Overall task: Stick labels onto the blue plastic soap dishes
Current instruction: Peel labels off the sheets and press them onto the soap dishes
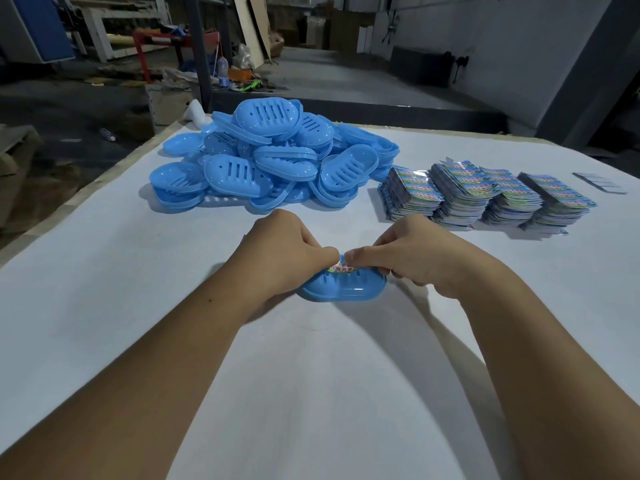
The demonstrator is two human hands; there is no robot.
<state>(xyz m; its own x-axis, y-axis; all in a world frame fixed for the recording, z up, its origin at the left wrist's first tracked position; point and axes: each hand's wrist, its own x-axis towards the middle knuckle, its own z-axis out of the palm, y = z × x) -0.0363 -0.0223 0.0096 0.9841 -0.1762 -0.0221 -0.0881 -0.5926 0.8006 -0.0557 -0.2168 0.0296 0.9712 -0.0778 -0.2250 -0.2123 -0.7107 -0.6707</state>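
Blue plastic fills the middle of your view: one soap dish (343, 289) lies on the white table (104, 289) just in front of you, slotted side up. Your left hand (284, 251) curls round its left end and your right hand (415, 258) round its right end — both thumbs press down on a label (341, 267) with red characters, stuck on the dish's far part. Beyond, to the far left, a loose pile of blue dishes (270, 157) sits heaped. To the far right — well apart from your hands — stacks of printed labels (485, 195) stand in a row.
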